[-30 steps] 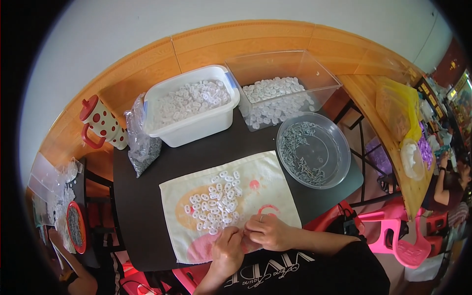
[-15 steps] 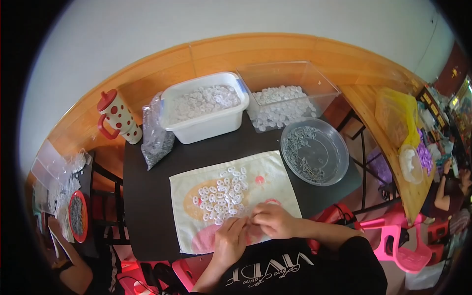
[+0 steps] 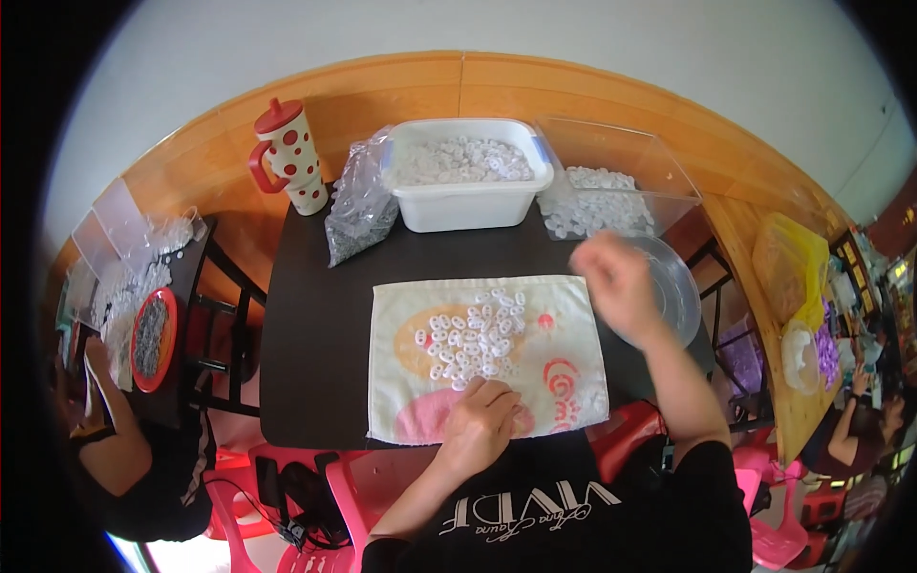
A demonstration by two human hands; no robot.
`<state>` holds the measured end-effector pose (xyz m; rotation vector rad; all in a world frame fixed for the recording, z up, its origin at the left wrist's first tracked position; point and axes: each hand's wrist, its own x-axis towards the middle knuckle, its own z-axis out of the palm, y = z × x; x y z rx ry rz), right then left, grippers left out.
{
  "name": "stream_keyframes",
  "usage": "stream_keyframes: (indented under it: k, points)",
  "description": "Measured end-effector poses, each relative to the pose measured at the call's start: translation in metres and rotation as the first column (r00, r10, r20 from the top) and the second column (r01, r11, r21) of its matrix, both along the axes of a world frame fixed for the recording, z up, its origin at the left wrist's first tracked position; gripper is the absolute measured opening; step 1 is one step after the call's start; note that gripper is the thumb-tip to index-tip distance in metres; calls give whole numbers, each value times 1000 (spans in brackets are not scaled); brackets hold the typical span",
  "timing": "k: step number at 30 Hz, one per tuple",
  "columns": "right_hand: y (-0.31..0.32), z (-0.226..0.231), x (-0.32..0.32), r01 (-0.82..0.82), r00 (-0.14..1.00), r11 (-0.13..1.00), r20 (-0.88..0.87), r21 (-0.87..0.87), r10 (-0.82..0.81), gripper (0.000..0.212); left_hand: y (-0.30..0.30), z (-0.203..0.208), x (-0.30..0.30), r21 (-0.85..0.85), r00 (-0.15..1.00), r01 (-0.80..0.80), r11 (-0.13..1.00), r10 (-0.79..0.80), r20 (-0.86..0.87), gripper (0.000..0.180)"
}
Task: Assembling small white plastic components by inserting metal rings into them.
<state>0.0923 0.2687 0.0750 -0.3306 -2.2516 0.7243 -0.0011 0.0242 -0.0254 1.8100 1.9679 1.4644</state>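
My left hand [image 3: 479, 420] rests on the near part of the pale printed cloth [image 3: 390, 377]. Its fingers are pinched together, and whatever is between them is hidden. Just beyond it lies a loose pile of small white oval plastic pieces with two holes [image 3: 482, 336]. Raised beyond the cloth's far right corner, my right hand [image 3: 616, 282] is smeared by motion, so its fingers do not show clearly. It overlaps the left side of the round clear tub [image 3: 680, 301], hiding the small grey metal pieces seen there before.
A white tub [image 3: 465, 208] and a clear box [image 3: 669, 191], both with white pieces, stand at the back. Left of them are a plastic bag of grey pieces [image 3: 358, 229] and a spotted tumbler [image 3: 294, 158]. Another person's arm [image 3: 113, 420] is far left, beside a red tray [image 3: 170, 334].
My right hand has left my left hand, moving right and away from me to the round tub. My left hand stays on the cloth; the whole view has shifted.
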Motion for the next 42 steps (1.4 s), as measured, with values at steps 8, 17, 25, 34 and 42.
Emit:
stream_keyframes:
  k: [8,17,25,34,42]
  points:
    - [-29,-85,2,-100,952,963,307,250,19,25,10,2,7,-31,997,21,999,-24,-74,20]
    - [-7,-76,-39,-88,895,937,439,337,-74,25,9,1,8,28,999,44,999,-44,5,21]
    - [-17,-76,-17,-41,975,983,221,177,1,14,9,-2,8,25,997,77,997,-77,30,22]
    - [-107,-66,32,-248,968,864,-76,-439,239,11,8,-5,9,114,806,-65,991,-15,591,20]
    - [3,-35,99,171,985,979,12,-108,-171,6,8,-4,19,88,718,-62,994,-16,695,14]
